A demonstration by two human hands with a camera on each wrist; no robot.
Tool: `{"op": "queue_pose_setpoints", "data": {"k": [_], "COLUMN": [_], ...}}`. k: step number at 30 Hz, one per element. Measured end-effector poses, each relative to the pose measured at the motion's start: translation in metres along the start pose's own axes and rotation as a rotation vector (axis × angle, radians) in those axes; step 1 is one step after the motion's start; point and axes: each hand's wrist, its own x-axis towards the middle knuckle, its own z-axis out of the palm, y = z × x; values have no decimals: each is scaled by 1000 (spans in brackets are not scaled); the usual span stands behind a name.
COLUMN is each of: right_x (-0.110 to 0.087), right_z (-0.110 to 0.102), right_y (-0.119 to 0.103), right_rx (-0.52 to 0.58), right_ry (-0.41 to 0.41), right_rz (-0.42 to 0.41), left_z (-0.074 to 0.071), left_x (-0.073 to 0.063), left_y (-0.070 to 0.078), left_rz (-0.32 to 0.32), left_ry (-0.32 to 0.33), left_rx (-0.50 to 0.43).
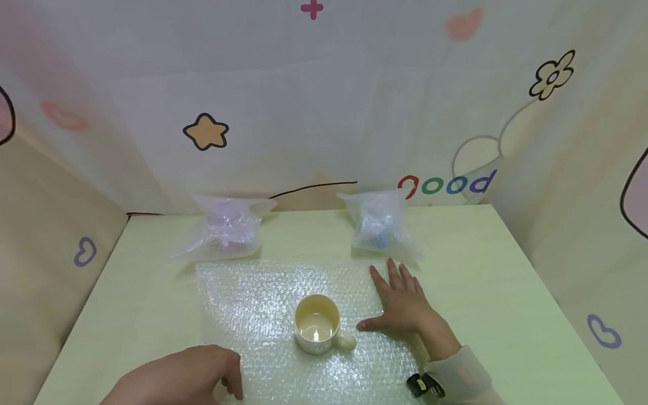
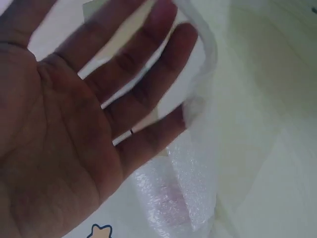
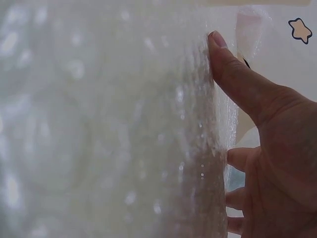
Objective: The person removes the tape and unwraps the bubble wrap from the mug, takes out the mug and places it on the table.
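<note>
Left hand (image 1: 189, 372) and right hand (image 1: 402, 308) are touching bubble wrap (image 1: 253, 298), fingers uncurled
Uneven tugging could be tipping the mug (image 1: 311, 342)

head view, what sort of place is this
Probably a small curtained-off tabletop workspace, perhaps for wrapping items: a pale white curtain printed with cartoon shapes hangs behind a pale yellow-green flat table, where a cream round mug with a handle stands on a clear bubble-wrap sheet.
</note>
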Motion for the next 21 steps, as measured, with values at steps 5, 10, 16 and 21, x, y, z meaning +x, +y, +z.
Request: {"op": "queue_pose_setpoints", "data": {"k": [5, 10, 16, 21], "right_x": [-1, -1, 0, -2], "right_z": [1, -1, -1, -2], "right_y": [0, -1, 0, 0], "right_rx": [2, 3, 2, 1], "right_ry": [-7, -8, -13, -15], "right_rz": [5, -1, 0, -2], "left_z": [5, 17, 25, 28], "left_x": [8, 17, 22, 24], "left_y": [-4, -12, -19, -20], "left_rz": [-50, 30, 39, 31], "left_ry": [93, 224, 291, 301], "left_rx": [100, 337, 462, 482]}}
